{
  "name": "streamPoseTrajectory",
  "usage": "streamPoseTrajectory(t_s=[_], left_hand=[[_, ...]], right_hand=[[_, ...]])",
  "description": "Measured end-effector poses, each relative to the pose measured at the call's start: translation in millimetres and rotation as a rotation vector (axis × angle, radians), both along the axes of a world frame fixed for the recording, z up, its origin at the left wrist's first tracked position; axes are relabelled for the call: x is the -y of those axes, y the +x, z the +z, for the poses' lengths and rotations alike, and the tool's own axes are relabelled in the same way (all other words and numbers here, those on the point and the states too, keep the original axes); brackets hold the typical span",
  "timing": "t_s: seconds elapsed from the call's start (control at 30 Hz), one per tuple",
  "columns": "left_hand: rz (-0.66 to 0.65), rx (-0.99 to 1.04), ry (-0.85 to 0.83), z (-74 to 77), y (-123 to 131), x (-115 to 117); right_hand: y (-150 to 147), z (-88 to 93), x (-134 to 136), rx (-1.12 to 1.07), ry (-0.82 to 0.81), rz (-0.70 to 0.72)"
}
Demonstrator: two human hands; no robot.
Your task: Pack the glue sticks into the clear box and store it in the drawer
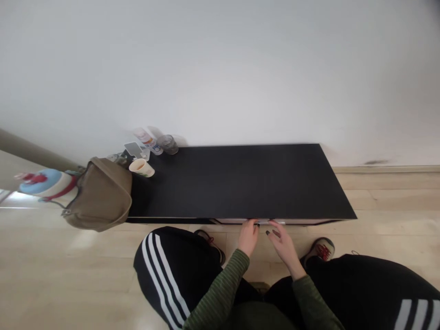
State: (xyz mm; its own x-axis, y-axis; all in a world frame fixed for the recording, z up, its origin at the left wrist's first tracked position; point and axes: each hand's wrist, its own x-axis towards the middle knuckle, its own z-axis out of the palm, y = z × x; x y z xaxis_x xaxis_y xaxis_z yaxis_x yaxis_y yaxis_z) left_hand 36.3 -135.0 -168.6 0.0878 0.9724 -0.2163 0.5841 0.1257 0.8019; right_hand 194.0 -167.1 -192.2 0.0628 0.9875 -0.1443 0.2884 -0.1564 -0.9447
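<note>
A long black cabinet (247,183) stands before me against the wall. On its front side, just under the top's near edge, a light drawer front (230,221) shows as a thin strip with a silver handle (275,223). My left hand (248,237) has its fingers curled together at the left end of this handle. To the right, my right hand (284,245) has its fingers apart, with the index fingertip at the cabinet's edge by the handle. Most of the drawer is hidden below the top.
A paper cup (142,167) holding a brown drink, a grey glass (167,144), a spray can (148,140) and a small white mirror-like item (134,149) stand at the top's left. A brown bag (99,195) hangs over the left end, beside a blue-and-white plush-looking object (51,183).
</note>
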Motion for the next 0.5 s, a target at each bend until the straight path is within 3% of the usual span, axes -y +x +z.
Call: streamPoseTrajectory(t_s=[0.1, 0.17, 0.23, 0.3, 0.33, 0.4, 0.47, 0.5], left_hand=[[-0.079, -0.05, -0.002, 11.1, -1, 7], [-0.217, -0.177, -0.086, 32.5, -10, 15], [-0.417, -0.362, -0.243, 67.6, -25, 22], [-0.663, -0.342, -0.288, 113.1, -45, 25], [-0.786, -0.221, -0.246, 137.2, -55, 24], [-0.998, 0.17, -0.094, 180.7, -69, 21], [-1.186, 0.582, 0.012, 209.4, -75, 18], [-1.313, 0.828, 0.021, 216.4, -74, 17]], right_hand=[[1, 9.2, -3, 0.082, -0.053, 0.081], [3, 32.6, -2, 0.196, -0.133, 0.239], [8, 73.8, 1, 0.316, -0.206, 0.484], [15, 128.5, 6, 0.352, -0.242, 0.746], [19, 157.4, 8, 0.312, -0.22, 0.846], [23, 208.7, 10, 0.08, 0.004, 0.982], [21, 241.6, 9, -0.354, 0.315, 1.059], [18, 249.5, 6, -0.602, 0.457, 1.04]])
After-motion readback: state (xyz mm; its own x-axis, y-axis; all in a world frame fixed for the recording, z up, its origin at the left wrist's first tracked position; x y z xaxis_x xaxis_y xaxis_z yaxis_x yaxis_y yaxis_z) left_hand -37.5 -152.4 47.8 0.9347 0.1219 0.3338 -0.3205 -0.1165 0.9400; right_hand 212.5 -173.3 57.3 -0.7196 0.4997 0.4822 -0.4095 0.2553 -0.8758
